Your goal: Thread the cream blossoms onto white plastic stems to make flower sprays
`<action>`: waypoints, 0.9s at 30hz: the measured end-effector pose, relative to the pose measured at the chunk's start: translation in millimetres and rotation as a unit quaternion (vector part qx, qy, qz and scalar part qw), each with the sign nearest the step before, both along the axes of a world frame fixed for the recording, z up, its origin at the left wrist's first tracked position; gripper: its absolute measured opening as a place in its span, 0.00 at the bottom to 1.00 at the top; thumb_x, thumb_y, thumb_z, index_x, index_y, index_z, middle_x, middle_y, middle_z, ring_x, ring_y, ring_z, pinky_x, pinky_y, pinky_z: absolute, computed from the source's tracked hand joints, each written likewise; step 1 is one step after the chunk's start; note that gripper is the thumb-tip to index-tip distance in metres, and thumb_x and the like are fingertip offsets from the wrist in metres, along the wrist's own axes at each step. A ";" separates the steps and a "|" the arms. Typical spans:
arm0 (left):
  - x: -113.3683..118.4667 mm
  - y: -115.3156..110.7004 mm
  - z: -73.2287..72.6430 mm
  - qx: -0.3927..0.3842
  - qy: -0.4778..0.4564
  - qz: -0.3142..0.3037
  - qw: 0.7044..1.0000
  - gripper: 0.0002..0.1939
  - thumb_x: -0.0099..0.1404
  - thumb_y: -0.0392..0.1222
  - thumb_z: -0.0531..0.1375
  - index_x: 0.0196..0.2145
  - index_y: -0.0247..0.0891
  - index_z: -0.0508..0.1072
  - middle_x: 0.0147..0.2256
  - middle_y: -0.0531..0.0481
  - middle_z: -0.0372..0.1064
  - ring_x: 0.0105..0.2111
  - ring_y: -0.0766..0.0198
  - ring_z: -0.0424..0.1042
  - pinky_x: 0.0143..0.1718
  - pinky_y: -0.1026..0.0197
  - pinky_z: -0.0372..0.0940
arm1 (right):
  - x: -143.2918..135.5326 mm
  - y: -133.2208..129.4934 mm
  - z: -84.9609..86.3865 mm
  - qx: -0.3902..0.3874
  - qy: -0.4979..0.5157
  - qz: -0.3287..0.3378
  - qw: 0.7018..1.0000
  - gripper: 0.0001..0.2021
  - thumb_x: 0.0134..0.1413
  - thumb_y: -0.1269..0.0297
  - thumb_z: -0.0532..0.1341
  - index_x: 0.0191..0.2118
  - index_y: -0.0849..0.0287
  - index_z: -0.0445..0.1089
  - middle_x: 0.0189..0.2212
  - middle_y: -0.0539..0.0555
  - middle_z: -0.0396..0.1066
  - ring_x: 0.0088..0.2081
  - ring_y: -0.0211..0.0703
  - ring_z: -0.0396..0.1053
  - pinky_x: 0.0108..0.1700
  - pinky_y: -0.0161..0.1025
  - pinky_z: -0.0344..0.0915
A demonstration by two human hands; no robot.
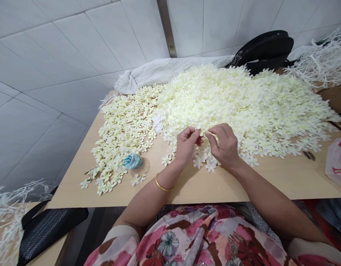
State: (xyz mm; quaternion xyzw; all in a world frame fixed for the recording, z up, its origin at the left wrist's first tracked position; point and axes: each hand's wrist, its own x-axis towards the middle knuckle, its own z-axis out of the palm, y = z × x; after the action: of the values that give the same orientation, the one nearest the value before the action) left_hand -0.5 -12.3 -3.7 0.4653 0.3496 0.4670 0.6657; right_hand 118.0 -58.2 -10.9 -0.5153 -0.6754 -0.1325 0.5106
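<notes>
Pale flower heap [228, 96] — just beyond left grip [186, 146] and right grip [224, 145].

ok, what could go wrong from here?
The small blue-and-white container sits near the left forearm; a sideways swing might knock it. The left hand and right hand meet at the big flower pile's front, so a wrist could drag blossoms loose. Flowers at the left pile's near end could get brushed off the table.

A tan table [209, 188] bears heaped pale flowers [209, 99] and a blue-patterned object [132, 161].
</notes>
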 end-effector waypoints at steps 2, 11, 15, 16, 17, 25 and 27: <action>-0.2 -0.2 -1.9 0.042 0.039 0.023 0.998 0.12 0.55 0.43 0.63 0.22 0.35 0.66 0.16 0.57 0.61 0.18 0.74 0.61 0.23 0.68 0.58 | -2.3 -2.0 -0.3 0.029 -0.050 0.002 0.998 0.07 0.53 0.74 0.56 0.37 0.58 0.66 0.30 0.56 0.66 0.34 0.44 0.64 0.35 0.41 0.65; -1.5 -1.6 -3.6 0.071 0.043 -0.027 0.996 0.15 0.57 0.47 0.62 0.22 0.35 0.66 0.17 0.56 0.60 0.18 0.74 0.60 0.22 0.68 0.56 | 0.8 2.0 -3.0 -0.075 0.063 0.085 0.992 0.09 0.57 0.74 0.53 0.39 0.58 0.68 0.32 0.55 0.70 0.36 0.40 0.68 0.38 0.38 0.68; -1.2 0.8 -4.1 0.018 0.000 -0.052 0.998 0.16 0.58 0.50 0.61 0.22 0.35 0.66 0.17 0.56 0.62 0.17 0.73 0.62 0.21 0.68 0.57 | 4.2 2.2 -0.9 -0.111 0.112 0.111 0.981 0.07 0.56 0.73 0.55 0.37 0.57 0.70 0.32 0.53 0.73 0.34 0.39 0.70 0.38 0.38 0.68; -1.0 1.4 -3.8 0.005 -0.007 -0.052 0.999 0.17 0.58 0.51 0.60 0.22 0.35 0.66 0.16 0.56 0.62 0.17 0.72 0.62 0.21 0.67 0.58 | 5.3 2.6 -0.9 -0.111 0.109 0.116 0.981 0.07 0.55 0.73 0.56 0.37 0.57 0.70 0.31 0.53 0.73 0.34 0.39 0.71 0.38 0.38 0.68; -0.8 1.9 -3.4 -0.006 -0.011 -0.052 0.999 0.18 0.58 0.52 0.60 0.22 0.35 0.66 0.16 0.55 0.62 0.17 0.71 0.63 0.20 0.67 0.58 | 6.5 3.0 -1.4 -0.107 0.100 0.118 0.982 0.07 0.55 0.72 0.56 0.37 0.58 0.70 0.30 0.53 0.73 0.34 0.39 0.71 0.38 0.38 0.68; -1.8 -0.9 1.3 0.001 0.005 -0.088 0.996 0.16 0.53 0.50 0.65 0.25 0.33 0.70 0.21 0.53 0.67 0.21 0.70 0.67 0.26 0.65 0.64 | 14.8 4.7 -6.6 -0.094 0.010 0.080 0.992 0.12 0.55 0.76 0.52 0.39 0.61 0.70 0.31 0.56 0.72 0.34 0.41 0.71 0.36 0.38 0.69; -1.7 -1.5 1.0 0.001 0.015 -0.090 0.996 0.13 0.50 0.46 0.67 0.25 0.34 0.70 0.21 0.54 0.67 0.22 0.71 0.68 0.28 0.65 0.64 | 15.0 4.7 -6.7 -0.098 0.006 0.072 0.993 0.11 0.54 0.76 0.51 0.38 0.61 0.70 0.29 0.56 0.72 0.33 0.41 0.71 0.35 0.38 0.69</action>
State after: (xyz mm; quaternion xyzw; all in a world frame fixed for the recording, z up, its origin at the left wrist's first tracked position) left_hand -2.2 -13.8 -2.7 0.5026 0.3154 0.3986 0.6993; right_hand 133.0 -53.5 -17.6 -0.5134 -0.7175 -0.0253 0.4701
